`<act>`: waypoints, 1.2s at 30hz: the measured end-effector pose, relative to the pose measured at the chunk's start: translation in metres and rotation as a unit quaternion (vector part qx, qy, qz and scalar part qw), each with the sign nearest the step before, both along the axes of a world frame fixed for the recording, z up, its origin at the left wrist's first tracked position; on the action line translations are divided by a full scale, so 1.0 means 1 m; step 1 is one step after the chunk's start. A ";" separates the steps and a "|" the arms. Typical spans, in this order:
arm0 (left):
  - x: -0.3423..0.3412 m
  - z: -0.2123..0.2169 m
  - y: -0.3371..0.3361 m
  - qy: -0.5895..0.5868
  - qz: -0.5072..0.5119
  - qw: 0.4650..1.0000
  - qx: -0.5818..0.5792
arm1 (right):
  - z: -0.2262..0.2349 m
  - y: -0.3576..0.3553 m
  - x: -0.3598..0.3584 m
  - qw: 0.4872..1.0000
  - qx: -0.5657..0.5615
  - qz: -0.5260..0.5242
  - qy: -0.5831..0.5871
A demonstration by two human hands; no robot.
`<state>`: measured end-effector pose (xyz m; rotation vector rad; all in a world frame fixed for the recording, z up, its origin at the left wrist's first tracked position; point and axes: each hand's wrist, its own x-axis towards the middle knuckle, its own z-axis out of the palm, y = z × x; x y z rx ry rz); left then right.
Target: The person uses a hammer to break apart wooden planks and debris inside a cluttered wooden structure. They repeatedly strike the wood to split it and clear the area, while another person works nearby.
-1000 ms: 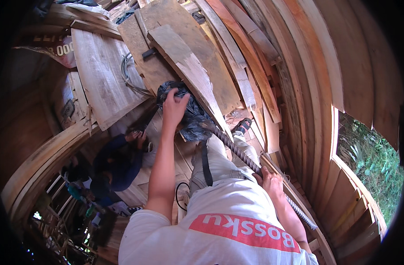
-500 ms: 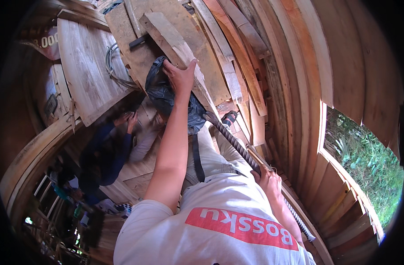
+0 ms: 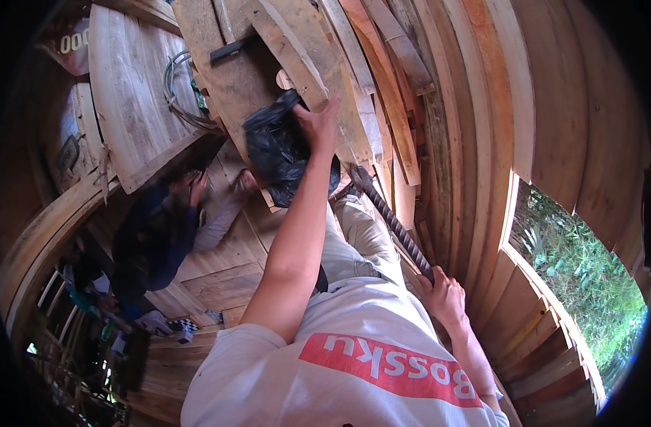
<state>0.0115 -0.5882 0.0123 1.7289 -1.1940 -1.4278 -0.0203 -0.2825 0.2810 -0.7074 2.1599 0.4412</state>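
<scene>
A crumpled black plastic bag (image 3: 276, 146) bunches under the fingers of my left hand (image 3: 317, 128), which is stretched forward. The thumb is spread away from the fingers, beside the near end of a thick wooden beam (image 3: 286, 41); I cannot tell whether it touches the wood. On the right, my right hand (image 3: 445, 297) is wrapped round a long dark ribbed metal bar (image 3: 397, 224). The bar slants up and left, and its flattened end (image 3: 357, 174) lies close to the bag and the boards.
A hammer (image 3: 229, 51) rests on the wide board ahead. Left of it, coiled grey cable (image 3: 175, 89) hangs by a pale panel (image 3: 137, 78). Another person (image 3: 158, 231) in dark blue crouches at left. Curved planks (image 3: 475, 92) wall the right, with a gap showing grass.
My left hand and the bag have moved right, and more of the bag shows spread out. My right hand and the bar have shifted slightly right. The view has also turned a little.
</scene>
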 end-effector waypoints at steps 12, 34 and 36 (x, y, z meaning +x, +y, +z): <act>-0.028 -0.007 0.014 -0.037 -0.057 0.995 -0.066 | 0.023 -0.050 -0.055 0.992 0.108 0.004 -0.064; -0.019 -0.030 0.030 -0.068 -0.022 0.990 -0.121 | 0.007 -0.052 -0.059 0.987 0.134 -0.025 -0.085; -0.016 -0.027 0.032 -0.059 -0.014 0.992 -0.111 | -0.002 -0.037 -0.050 0.990 0.112 -0.034 -0.083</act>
